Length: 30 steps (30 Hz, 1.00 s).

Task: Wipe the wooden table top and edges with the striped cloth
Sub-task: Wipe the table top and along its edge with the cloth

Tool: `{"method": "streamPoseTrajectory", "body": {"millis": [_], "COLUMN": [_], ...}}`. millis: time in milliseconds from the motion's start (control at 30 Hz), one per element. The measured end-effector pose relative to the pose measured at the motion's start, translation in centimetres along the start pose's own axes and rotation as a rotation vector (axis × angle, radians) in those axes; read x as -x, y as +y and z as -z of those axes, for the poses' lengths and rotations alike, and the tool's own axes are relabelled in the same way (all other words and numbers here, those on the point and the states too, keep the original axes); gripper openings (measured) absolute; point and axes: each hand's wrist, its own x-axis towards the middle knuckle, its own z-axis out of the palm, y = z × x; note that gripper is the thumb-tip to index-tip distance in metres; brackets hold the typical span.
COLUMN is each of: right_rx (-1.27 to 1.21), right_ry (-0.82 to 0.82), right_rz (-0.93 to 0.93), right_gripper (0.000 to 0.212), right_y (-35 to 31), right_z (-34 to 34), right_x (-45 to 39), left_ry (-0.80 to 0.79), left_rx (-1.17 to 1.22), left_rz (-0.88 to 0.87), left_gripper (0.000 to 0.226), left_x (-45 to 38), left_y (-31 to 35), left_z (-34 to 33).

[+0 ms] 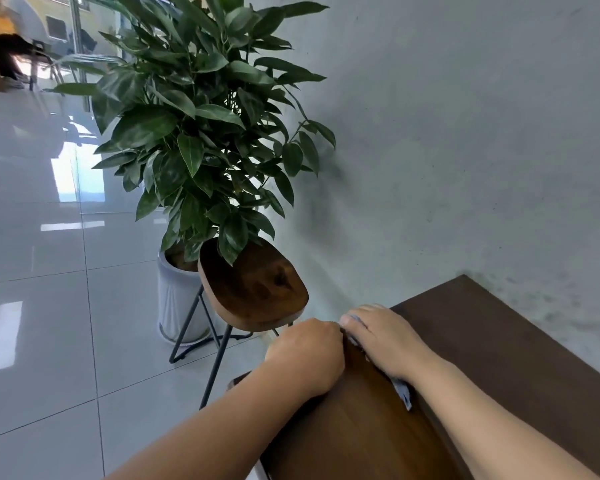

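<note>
1. We see the right hand [383, 341] lying palm down on the striped cloth [403, 393], fingers fairly straight and pressed flat, pointing toward the far left corner of the wooden table [499, 348].
2. The cloth is almost wholly hidden under that hand; we make out only a pale blue-grey bit peeping out by the fingertips and a small tail of it beside the wrist. Its stripes are too small for us to make out.
3. The left hand [307, 356] sits just beside the right one, knuckles up and fingers curled down over the table's left edge. We cannot tell whether it grips the edge or a fold of the cloth, since the fingertips are out of sight.
4. Both bare forearms reach in from the bottom of the view, nearly side by side.
5. The table top is dark brown wood and stands against a pale grey wall [465, 133] on the right.
6. Just beyond the left hand stands a wooden stool [253, 285] with a rounded seat on thin black metal legs.
7. Behind the stool a leafy green plant [201, 126] grows out of a white ribbed pot [175, 299].
8. A glossy light-tiled floor [32, 306] spreads to the left, and far off in the upper left corner a blurred person is partly visible.
</note>
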Motion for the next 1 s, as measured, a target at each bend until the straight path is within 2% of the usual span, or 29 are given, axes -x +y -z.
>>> {"method": "streamPoseTrajectory", "body": {"millis": [167,500,667,800,1000], "right_rx": [-0.002,0.002,-0.001,0.013,0.021], "right_ry": [0.012,0.025,0.041,0.032,0.003], "right_rz": [0.1,-0.094,-0.019,0.053,-0.032], "right_gripper": [0.044,0.043,0.043,0.044,0.041], "right_y": [0.2,4.4,3.4,2.9,5.3], "right_z": [-0.5,0.6,-0.3,-0.8,0.1], "right_x": [0.3,-1.7,-1.2,-0.8,-1.8], "left_ry": [0.016,-0.061,-0.003,-0.028,-0.044], "left_rx": [0.007,0.031,0.031,0.033,0.004], "left_rz": [-0.042,-0.044,-0.018,-0.025,-0.056], "left_gripper": [0.024,0.026,0.029,0.028,0.032], "left_x": [0.0,-2.4,-1.5,-1.7,-2.9], "left_y": [-0.4,1.4,1.7,1.9,3.1], "left_z": [-0.3,0.0,0.4,0.4,1.0]}}
